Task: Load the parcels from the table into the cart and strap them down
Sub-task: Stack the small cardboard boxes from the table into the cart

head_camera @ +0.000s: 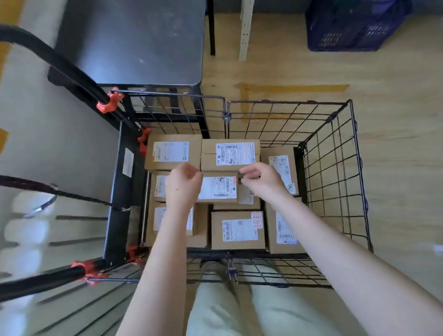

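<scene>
Left hand [183, 187] and right hand [262, 181] are both low in the cart [332, 170], fingers curled onto the left and right ends of the middle box [217, 188]. It looks like a two-handed pinch, though fingertip contact is partly hidden. That box appears to sit on top of the lower boxes [237, 230], which fill the cart floor wall to wall. The table [140, 32], far side, shows no parcels on the part in view, so loading is probably near done. The strap [16, 182] hangs loose at left, outside the basket and not across the load.

Risks:
- The middle box rides a second layer over seams, so it could tip or slide if let go off-centre.
- The strap's metal end could snag the wire mesh or the handle [30, 49] when pulled across.
- An over-tight strap may crush cardboard corners.

Room:
- None sideways among the boxes; free space is only upward.
- The wire rim on the right and near sides is close to the forearms.
- Open floor lies right of the cart; the blue crate [350, 24] is well apart, far right.
</scene>
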The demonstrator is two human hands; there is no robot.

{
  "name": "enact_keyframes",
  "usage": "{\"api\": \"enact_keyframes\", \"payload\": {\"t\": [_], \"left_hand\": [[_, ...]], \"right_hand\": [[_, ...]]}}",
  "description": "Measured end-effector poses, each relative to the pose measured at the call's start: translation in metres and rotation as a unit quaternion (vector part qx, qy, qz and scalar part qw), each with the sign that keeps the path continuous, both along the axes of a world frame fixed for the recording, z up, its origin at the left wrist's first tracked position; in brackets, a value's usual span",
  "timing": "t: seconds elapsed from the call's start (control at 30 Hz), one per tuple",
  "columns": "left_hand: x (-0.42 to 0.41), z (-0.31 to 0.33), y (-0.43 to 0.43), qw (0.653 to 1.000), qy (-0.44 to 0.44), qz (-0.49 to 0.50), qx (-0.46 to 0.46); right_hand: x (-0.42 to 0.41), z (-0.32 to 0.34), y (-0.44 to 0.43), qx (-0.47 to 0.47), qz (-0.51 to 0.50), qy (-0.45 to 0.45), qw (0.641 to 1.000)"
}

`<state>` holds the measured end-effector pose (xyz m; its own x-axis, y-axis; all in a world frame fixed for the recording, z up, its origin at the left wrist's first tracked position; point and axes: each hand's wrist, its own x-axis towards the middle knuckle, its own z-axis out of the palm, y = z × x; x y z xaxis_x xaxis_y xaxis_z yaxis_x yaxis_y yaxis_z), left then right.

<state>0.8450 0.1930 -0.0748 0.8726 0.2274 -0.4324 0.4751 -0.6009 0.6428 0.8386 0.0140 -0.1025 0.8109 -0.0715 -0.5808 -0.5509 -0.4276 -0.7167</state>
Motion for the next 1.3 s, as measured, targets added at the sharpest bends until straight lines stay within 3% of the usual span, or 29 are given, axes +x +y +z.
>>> {"api": "enact_keyframes", "payload": {"t": [0.13,0.43,0.77,1.3], "left_hand": [[-0.017,0.052,-0.006,0.999,-0.018,0.030,-0.034],[-0.049,0.138,-0.010,0.991,-0.099,0.090,-0.016],[-0.094,0.195,-0.017,0.973,-0.184,0.140,0.021],[-0.305,0.232,-0.043,0.913,-0.295,0.279,0.045]], "right_hand": [[-0.008,0.052,-0.003,0.029,0.023,-0.029,0.999],[-0.015,0.129,-0.011,0.079,0.115,-0.107,0.984],[-0.017,0.198,-0.010,0.117,0.213,-0.195,0.950],[-0.186,0.253,0.003,0.137,0.394,-0.238,0.877]]}}
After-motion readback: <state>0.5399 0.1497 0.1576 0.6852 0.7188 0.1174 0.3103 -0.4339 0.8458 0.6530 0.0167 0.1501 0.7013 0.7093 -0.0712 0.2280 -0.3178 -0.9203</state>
